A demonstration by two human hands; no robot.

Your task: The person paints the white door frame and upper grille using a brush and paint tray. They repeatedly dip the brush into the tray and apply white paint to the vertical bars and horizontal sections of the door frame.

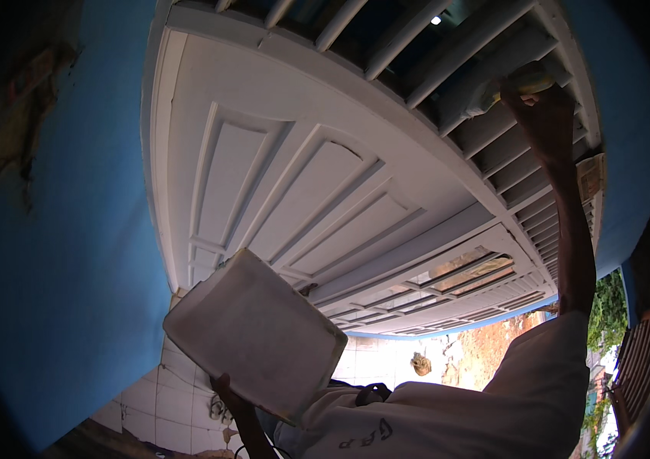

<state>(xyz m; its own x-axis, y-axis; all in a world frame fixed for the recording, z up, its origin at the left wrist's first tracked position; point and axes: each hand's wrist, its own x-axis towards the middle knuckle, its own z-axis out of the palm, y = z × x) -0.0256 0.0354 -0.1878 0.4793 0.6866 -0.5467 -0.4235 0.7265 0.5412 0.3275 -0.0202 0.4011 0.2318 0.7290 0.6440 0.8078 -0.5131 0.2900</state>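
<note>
My right hand, raised high at the upper right, is closed on a pale cloth with a yellowish part. The cloth lies against the white slats above a white panelled door. At the lower left, my left hand grips the lower edge of a white rectangular container with rounded corners. One broad flat face of the container shows; its inside is hidden. Most of the left hand's fingers are behind it.
A blue wall borders the door on the left, and another blue wall on the right. A barred window panel is farther along. Pale floor tiles bear a pair of sandals. Brown slatted wood stands at the right.
</note>
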